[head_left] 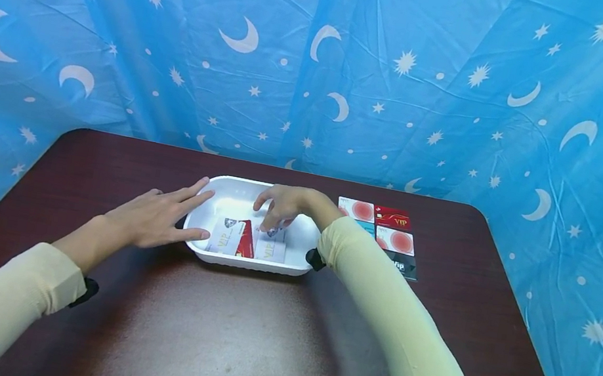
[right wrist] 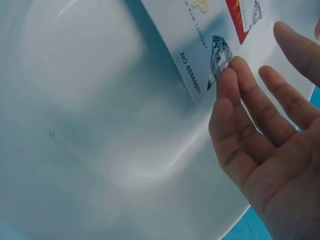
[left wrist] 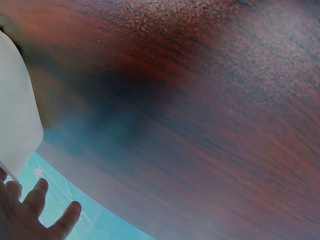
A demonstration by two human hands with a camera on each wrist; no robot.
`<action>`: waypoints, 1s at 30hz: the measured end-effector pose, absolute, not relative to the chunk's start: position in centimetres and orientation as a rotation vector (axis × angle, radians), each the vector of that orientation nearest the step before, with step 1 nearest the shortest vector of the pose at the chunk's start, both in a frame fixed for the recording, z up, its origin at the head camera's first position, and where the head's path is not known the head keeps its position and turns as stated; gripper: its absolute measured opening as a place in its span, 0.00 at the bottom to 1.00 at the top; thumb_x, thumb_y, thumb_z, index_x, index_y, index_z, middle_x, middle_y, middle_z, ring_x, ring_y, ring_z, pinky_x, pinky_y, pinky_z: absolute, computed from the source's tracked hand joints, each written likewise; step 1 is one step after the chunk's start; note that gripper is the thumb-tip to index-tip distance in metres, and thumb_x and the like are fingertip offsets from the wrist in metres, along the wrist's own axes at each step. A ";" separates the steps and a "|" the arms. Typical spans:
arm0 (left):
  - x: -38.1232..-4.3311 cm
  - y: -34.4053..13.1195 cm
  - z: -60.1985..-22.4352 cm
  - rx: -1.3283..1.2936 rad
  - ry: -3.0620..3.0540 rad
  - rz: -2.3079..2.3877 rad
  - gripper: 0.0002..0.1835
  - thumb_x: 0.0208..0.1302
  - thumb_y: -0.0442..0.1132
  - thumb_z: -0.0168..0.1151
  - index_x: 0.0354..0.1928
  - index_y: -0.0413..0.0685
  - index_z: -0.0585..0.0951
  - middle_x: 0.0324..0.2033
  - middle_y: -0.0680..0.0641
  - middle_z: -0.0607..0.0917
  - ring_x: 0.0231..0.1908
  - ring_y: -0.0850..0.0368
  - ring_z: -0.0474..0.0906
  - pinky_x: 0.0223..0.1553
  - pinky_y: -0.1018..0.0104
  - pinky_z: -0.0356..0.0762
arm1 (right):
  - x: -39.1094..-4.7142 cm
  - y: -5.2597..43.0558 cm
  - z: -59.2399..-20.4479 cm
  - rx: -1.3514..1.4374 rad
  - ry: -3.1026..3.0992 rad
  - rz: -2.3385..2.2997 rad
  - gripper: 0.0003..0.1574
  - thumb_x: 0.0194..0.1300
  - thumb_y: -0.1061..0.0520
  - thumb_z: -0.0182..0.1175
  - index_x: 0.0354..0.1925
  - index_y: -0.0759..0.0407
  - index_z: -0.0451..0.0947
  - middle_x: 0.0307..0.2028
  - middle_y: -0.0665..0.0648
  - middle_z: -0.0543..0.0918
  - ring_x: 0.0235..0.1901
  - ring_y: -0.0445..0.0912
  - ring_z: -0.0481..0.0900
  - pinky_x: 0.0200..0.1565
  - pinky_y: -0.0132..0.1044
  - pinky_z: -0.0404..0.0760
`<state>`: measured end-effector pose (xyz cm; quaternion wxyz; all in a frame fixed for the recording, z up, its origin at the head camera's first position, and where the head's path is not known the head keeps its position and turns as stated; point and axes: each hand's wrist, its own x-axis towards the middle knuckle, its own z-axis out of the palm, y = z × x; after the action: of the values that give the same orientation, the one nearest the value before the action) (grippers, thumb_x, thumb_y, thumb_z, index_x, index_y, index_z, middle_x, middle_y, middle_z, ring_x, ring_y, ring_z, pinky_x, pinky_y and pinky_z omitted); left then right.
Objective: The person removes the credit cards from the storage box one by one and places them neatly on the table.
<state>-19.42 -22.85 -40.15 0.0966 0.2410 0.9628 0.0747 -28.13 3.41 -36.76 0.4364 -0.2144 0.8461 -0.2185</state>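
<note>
A white plastic tray (head_left: 298,241) stands on the table with VIP cards inside. White VIP cards lie at its left (head_left: 222,238) and nearer the middle (head_left: 270,249), with a red card (head_left: 246,242) between them. My left hand (head_left: 165,215) rests at the tray's left rim, fingers straight and spread; the left wrist view shows several of its fingers (left wrist: 35,200) beside the tray. My right hand (head_left: 283,205) reaches into the tray, its loosely bent fingers (right wrist: 252,110) at the corner of a white VIP card (right wrist: 187,45) with a diamond picture. No card is seen lifted.
To the tray's right, partly behind the right forearm, several cards lie in rows: red-and-white (head_left: 396,240), red (head_left: 392,218) and dark (head_left: 405,265) ones. The dark wooden table (head_left: 227,348) ends at a blue curtain (head_left: 319,84) with moons and stars.
</note>
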 end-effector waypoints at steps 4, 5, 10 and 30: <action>-19.4 -22.8 -40.1 0.708 2.854 0.223 0.50 0.65 0.73 0.48 0.78 0.46 0.55 0.77 0.36 0.52 0.67 0.32 0.66 0.60 0.27 0.62 | -28.0 3.4 -36.6 -0.584 2.129 -0.531 0.31 0.65 0.59 0.67 0.64 0.57 0.72 0.50 0.57 0.79 0.48 0.48 0.78 0.50 0.41 0.81; -19.3 -22.8 -40.1 0.708 2.855 0.223 0.50 0.65 0.73 0.48 0.78 0.46 0.55 0.77 0.36 0.52 0.67 0.32 0.66 0.60 0.27 0.62 | -27.9 3.4 -36.6 -0.601 2.138 -0.526 0.30 0.65 0.60 0.66 0.64 0.57 0.72 0.50 0.57 0.79 0.48 0.48 0.77 0.50 0.41 0.81; -19.2 -22.7 -40.0 0.711 2.856 0.216 0.49 0.66 0.72 0.48 0.78 0.46 0.55 0.76 0.36 0.52 0.67 0.33 0.66 0.60 0.27 0.62 | -27.5 3.4 -36.1 -0.703 2.188 -0.482 0.27 0.66 0.63 0.64 0.63 0.59 0.74 0.49 0.58 0.79 0.47 0.48 0.77 0.47 0.40 0.81; -19.2 -22.5 -39.9 0.718 2.864 0.199 0.50 0.66 0.72 0.48 0.78 0.46 0.55 0.76 0.36 0.53 0.67 0.34 0.66 0.60 0.28 0.62 | -26.1 4.0 -34.7 -0.972 2.202 -0.365 0.15 0.66 0.72 0.56 0.45 0.63 0.85 0.30 0.55 0.73 0.32 0.42 0.71 0.33 0.30 0.71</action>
<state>-19.17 -22.53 -39.89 0.0911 0.2416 0.9638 0.0669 -26.12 3.98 -34.69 0.3462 -0.3746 0.8485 -0.1407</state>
